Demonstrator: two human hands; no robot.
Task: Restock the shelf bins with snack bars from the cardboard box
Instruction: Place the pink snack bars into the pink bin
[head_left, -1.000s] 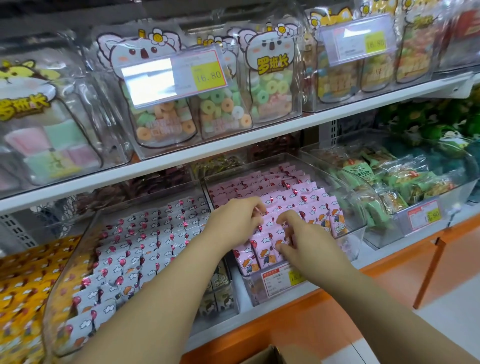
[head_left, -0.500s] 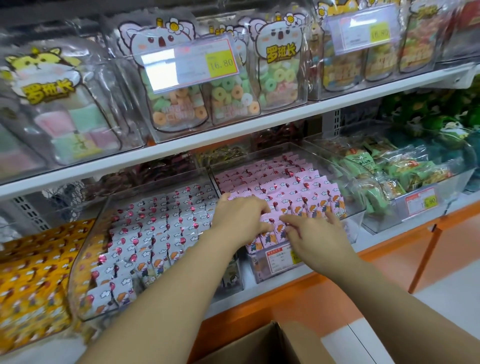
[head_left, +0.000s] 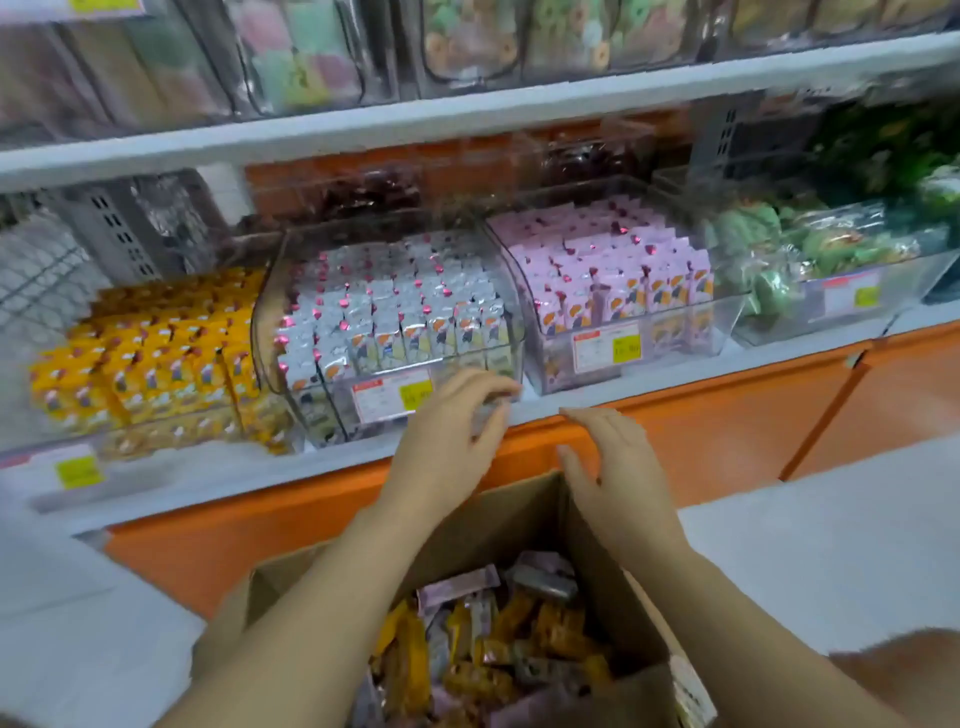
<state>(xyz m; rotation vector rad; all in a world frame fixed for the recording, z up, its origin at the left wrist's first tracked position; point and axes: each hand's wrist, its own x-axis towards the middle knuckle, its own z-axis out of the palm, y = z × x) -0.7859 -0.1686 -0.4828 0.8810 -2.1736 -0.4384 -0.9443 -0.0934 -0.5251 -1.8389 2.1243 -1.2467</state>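
Observation:
An open cardboard box (head_left: 524, 512) stands low in front of me, filled with loose yellow, pink and grey snack bars (head_left: 498, 639). On the shelf behind it sit three clear bins: pink bars (head_left: 618, 270), white-silver bars (head_left: 395, 306) and yellow bars (head_left: 156, 348). My left hand (head_left: 452, 441) hovers above the box's far rim in front of the white-bar bin, fingers loosely curled and holding nothing. My right hand (head_left: 618, 467) hangs beside it over the box's right flap, fingers relaxed and empty. The picture is blurred by motion.
A bin of green-wrapped snacks (head_left: 810, 260) is at the right. An upper white shelf (head_left: 467, 119) carries clear candy pouches. The shelf base is orange (head_left: 701, 441), with pale floor (head_left: 831, 545) to the right. Yellow price tags (head_left: 413, 395) hang on the bin fronts.
Both hands left the pink-bar bin and dropped toward the cardboard box. My view tilted down, bringing the box and its bars into sight.

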